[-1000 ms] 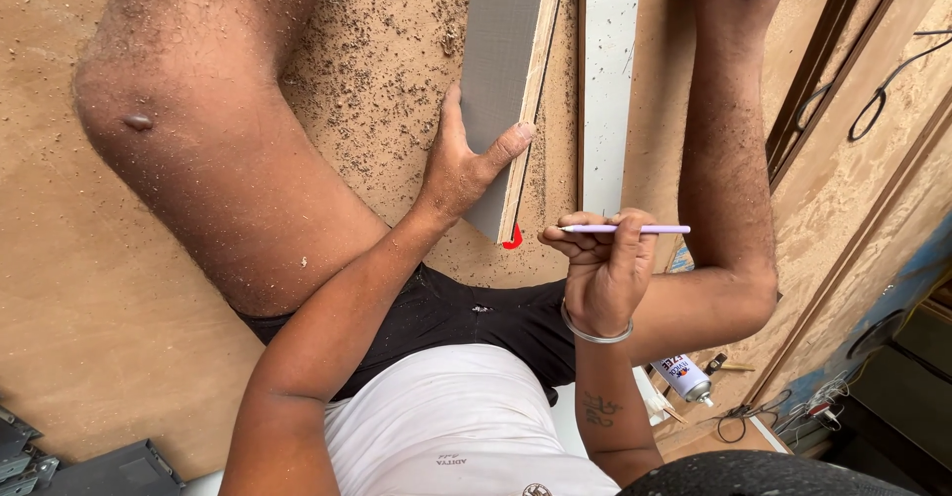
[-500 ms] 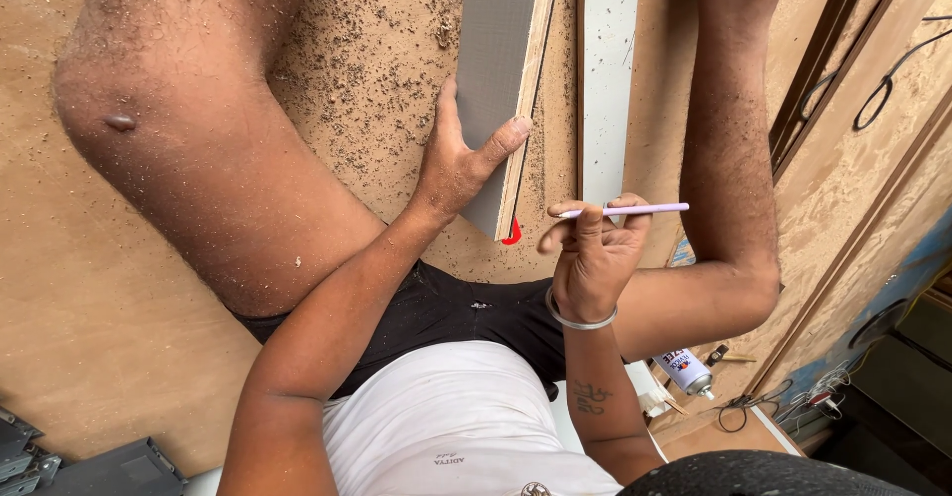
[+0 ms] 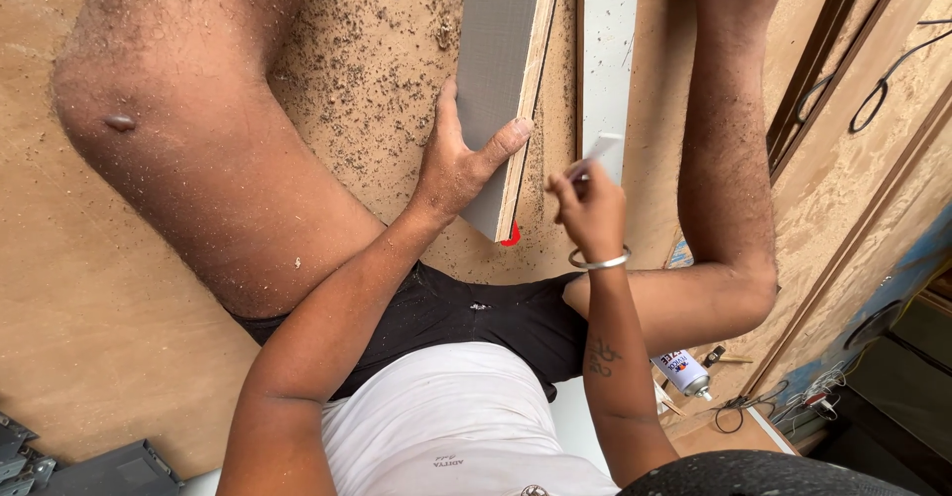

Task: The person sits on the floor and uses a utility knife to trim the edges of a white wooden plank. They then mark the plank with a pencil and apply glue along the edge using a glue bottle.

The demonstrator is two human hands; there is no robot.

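Observation:
My left hand (image 3: 461,164) grips the near end of a grey laminated board (image 3: 504,69) that lies on a sawdust-covered plywood sheet (image 3: 377,69) between my legs; the thumb rests on the grey face next to the board's pale edge. A small red mark (image 3: 511,238) shows at the board's near corner. My right hand (image 3: 592,208), with a metal bangle on the wrist, holds a thin white pen (image 3: 598,151), blurred, just right of the board. The pen overlaps a second pale strip (image 3: 607,50).
My bare legs (image 3: 729,159) frame the board on both sides. A small spray can (image 3: 682,372), cables (image 3: 883,89) and dark wooden strips (image 3: 823,69) lie to the right. Grey metal parts (image 3: 109,466) sit at the lower left.
My right hand has risen and turned the pen from lying level to pointing up and away. The left hand keeps its grip on the board.

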